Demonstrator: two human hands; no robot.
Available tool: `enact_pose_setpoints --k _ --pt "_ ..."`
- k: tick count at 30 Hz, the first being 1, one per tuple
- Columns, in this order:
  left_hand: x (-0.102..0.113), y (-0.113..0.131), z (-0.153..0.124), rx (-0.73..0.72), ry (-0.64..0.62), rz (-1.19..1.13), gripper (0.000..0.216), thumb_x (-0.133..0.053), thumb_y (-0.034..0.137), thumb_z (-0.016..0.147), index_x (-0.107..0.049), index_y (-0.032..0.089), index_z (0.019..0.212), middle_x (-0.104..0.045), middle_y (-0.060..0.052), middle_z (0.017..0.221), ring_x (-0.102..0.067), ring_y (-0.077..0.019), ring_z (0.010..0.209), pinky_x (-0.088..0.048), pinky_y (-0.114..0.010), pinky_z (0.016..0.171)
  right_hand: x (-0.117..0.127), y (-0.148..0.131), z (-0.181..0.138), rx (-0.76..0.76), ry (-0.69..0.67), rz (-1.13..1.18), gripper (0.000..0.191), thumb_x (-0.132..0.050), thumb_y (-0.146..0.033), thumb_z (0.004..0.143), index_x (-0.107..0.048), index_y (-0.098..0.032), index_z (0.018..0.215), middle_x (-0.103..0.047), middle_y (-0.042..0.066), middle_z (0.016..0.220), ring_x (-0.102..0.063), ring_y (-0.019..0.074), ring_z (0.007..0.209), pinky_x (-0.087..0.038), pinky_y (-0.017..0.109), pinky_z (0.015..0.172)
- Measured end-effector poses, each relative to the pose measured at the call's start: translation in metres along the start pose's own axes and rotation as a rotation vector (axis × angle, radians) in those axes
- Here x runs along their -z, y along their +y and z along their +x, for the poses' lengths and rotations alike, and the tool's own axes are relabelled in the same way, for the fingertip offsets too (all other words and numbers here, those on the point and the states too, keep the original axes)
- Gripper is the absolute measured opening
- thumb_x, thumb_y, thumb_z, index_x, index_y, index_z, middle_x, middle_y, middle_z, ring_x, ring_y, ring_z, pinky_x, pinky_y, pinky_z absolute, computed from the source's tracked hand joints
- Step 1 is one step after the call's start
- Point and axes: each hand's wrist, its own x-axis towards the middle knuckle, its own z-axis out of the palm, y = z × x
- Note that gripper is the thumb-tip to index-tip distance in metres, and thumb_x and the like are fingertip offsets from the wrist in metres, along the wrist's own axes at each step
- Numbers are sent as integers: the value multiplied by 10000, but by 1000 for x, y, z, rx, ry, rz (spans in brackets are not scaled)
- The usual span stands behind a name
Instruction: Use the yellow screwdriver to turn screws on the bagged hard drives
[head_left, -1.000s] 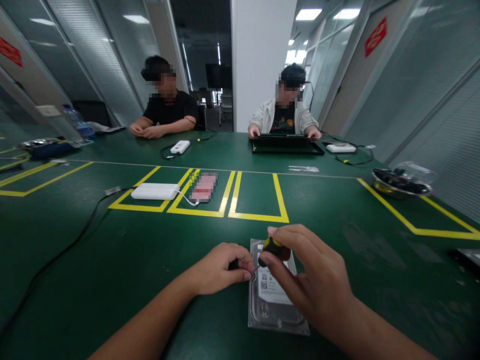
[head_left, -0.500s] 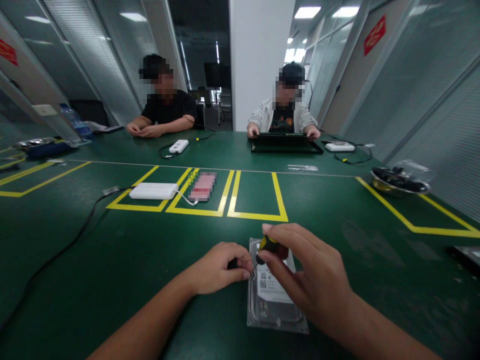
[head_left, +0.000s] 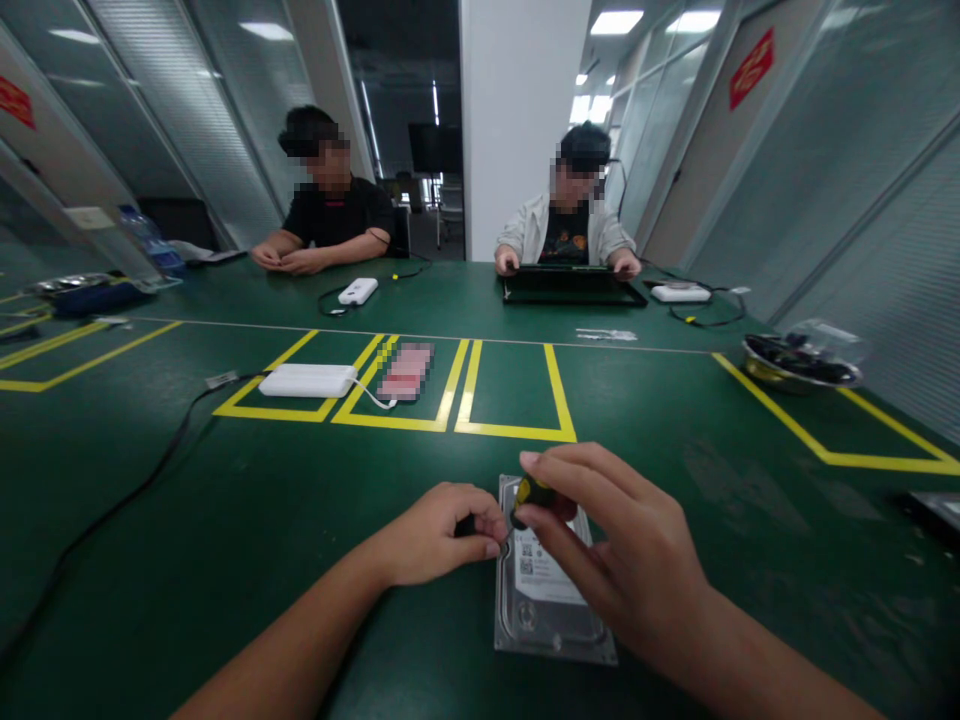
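A hard drive [head_left: 551,625] with a white label lies flat on the green table, partly covered by my right hand. My right hand [head_left: 626,545] grips a short black-and-yellow screwdriver [head_left: 531,492] between thumb and fingers. The driver is tilted, its thin shaft pointing down to the drive's left edge. At that same edge, my left hand [head_left: 446,535] has its thumb and fingers drawn together in a pinch around the shaft's tip. Whatever those fingertips hold is too small to make out.
Beyond the drive, a white power bank [head_left: 307,381] is cabled to a phone [head_left: 406,372] among yellow tape outlines. A metal bowl of dark parts [head_left: 801,360] stands right. A dark device [head_left: 930,515] lies at the right edge. Two people sit opposite, one holding a dark panel [head_left: 574,287].
The screwdriver's handle has turned slightly in my right fingers, which have shifted a little. My left hand and the hard drive stay nearly in place.
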Motion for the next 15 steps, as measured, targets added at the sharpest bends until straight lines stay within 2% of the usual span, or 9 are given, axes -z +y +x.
enact_pose_setpoints --k 8,11,15 --pt "-1 -1 0 -14 -9 -35 164 -649 288 882 -666 173 998 -686 -34 999 -609 -197 899 -454 -306 818 2 -4 1 -10 -42 25 305 -581 -117 899 -615 -136 1201 -593 85 1014 -597 137 861 -567 244 722" --pt "0 -1 0 -14 -19 -14 171 -642 308 885 -670 178 993 -687 -33 976 -609 -200 885 -457 -309 811 2 -5 1 9 -45 43 315 -569 -106 905 -597 -130 1218 -606 79 1020 -596 132 899 -563 232 756" --pt "0 -1 0 -25 -31 3 145 -639 305 887 -670 170 931 -680 -28 948 -603 -189 859 -449 -290 789 2 -5 0 36 -54 95 312 -544 -73 909 -572 -140 1213 -612 76 1126 -589 123 1036 -537 214 872"
